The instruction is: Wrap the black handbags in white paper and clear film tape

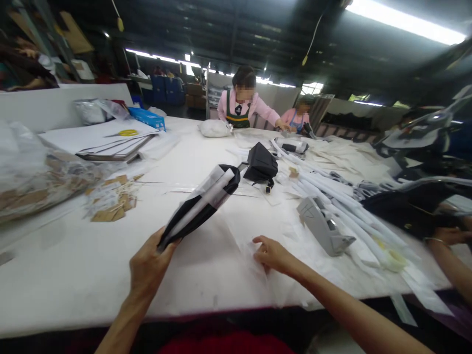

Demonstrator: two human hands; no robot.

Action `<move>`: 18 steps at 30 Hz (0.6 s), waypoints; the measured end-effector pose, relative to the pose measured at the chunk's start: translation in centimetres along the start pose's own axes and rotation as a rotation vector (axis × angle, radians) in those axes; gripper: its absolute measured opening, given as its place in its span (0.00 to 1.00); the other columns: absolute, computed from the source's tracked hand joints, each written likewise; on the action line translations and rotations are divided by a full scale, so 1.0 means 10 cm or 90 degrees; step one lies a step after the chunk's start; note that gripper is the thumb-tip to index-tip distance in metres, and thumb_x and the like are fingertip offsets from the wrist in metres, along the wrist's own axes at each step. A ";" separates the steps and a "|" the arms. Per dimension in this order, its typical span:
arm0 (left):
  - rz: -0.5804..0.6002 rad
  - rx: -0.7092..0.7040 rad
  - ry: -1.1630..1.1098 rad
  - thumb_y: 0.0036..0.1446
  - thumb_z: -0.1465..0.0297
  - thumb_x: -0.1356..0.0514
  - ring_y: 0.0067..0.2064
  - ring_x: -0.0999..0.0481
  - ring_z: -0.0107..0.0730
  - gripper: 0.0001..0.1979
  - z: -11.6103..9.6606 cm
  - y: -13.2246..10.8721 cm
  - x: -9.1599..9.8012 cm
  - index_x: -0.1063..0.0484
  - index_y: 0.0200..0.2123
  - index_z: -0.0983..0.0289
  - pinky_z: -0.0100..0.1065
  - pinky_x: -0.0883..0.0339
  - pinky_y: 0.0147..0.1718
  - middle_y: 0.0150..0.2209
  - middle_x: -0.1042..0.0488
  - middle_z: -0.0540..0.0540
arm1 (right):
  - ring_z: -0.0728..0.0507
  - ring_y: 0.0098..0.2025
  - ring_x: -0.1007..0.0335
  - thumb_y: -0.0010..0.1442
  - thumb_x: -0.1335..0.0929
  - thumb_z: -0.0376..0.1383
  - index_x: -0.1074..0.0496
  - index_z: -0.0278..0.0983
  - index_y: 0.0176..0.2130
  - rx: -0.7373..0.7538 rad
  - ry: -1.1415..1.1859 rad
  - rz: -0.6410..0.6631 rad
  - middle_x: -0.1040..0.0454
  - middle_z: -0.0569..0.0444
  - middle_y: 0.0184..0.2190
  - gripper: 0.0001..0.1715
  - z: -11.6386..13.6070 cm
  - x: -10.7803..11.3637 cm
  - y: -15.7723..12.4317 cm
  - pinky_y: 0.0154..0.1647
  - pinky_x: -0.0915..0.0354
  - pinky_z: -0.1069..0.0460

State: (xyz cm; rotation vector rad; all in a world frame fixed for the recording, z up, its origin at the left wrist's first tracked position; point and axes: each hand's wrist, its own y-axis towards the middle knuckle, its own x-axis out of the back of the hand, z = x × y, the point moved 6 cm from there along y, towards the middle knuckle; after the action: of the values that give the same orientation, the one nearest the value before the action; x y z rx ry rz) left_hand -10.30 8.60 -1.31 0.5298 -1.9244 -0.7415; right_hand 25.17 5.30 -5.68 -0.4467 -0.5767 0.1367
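A broad white worktop [73,275], smooth and lightly scuffed, is seen spanning the view. A thin, translucent, creased sheet [236,246] is laid flat at its near edge. Long white rolled tubes [332,191] are heaped to the right. A flat black pouch [202,201], partly wrapped in glossy white film, is held tilted above the worktop, its far end raised. A small black bag [261,164] is set just beyond it. A grey angular tape dispenser [322,226] lies beside the tubes. Brown card tags [110,199] are scattered to the left.

The left hand [147,268] is raised, its grip pinched on the pouch's near corner. The right hand [273,254] is lowered palm-down, its grip loose, fingertips resting on the sheet.
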 end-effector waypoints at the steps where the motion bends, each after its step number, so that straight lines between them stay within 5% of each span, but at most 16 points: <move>1: 0.003 0.008 -0.009 0.62 0.57 0.43 0.39 0.19 0.39 0.20 0.01 -0.01 -0.01 0.28 0.50 0.64 0.31 0.29 0.37 0.43 0.19 0.57 | 0.40 0.37 0.22 0.58 0.32 0.36 0.34 0.36 0.56 0.071 -0.103 -0.055 0.22 0.45 0.42 0.26 0.06 0.02 -0.05 0.41 0.27 0.43; 4: 0.005 0.029 -0.034 0.61 0.57 0.42 0.40 0.19 0.40 0.20 0.03 -0.04 -0.02 0.27 0.49 0.64 0.32 0.28 0.39 0.43 0.19 0.57 | 0.35 0.62 0.37 0.63 0.34 0.41 0.39 0.40 0.64 0.321 -0.336 -0.148 0.35 0.43 0.62 0.31 0.29 -0.05 -0.18 0.64 0.42 0.37; 7: 0.009 0.053 -0.045 0.60 0.58 0.42 0.40 0.19 0.40 0.19 0.04 -0.06 -0.02 0.27 0.49 0.64 0.33 0.28 0.40 0.42 0.19 0.57 | 0.35 0.72 0.59 0.65 0.36 0.50 0.49 0.42 0.69 0.487 -0.473 -0.012 0.50 0.47 0.70 0.39 0.36 -0.43 -0.16 0.70 0.61 0.34; 10: 0.012 0.084 -0.052 0.60 0.57 0.41 0.40 0.18 0.40 0.20 0.06 -0.07 -0.01 0.27 0.49 0.63 0.33 0.27 0.39 0.42 0.19 0.56 | 0.37 0.72 0.64 0.67 0.41 0.54 0.56 0.40 0.71 0.510 -0.524 0.080 0.56 0.47 0.71 0.43 0.32 -0.73 0.03 0.71 0.64 0.34; 14: 0.004 0.109 -0.068 0.60 0.55 0.42 0.39 0.18 0.40 0.21 0.08 -0.08 -0.01 0.27 0.49 0.63 0.33 0.27 0.39 0.42 0.19 0.56 | 0.37 0.73 0.66 0.67 0.43 0.56 0.57 0.37 0.71 0.493 -0.549 0.045 0.58 0.45 0.71 0.44 0.45 -0.83 0.41 0.71 0.66 0.35; 18: -0.007 0.114 -0.071 0.60 0.54 0.43 0.39 0.18 0.40 0.21 0.10 -0.11 -0.01 0.27 0.49 0.62 0.34 0.26 0.40 0.41 0.19 0.55 | 0.34 0.72 0.62 0.67 0.43 0.56 0.50 0.32 0.69 0.506 -0.537 -0.027 0.53 0.40 0.70 0.44 0.86 -0.87 0.88 0.70 0.64 0.34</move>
State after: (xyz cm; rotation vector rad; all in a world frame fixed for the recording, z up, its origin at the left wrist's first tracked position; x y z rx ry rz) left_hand -11.10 8.17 -2.50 0.6198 -2.1053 -0.6196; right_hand 13.19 14.18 -7.50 0.4364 -1.2817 0.5022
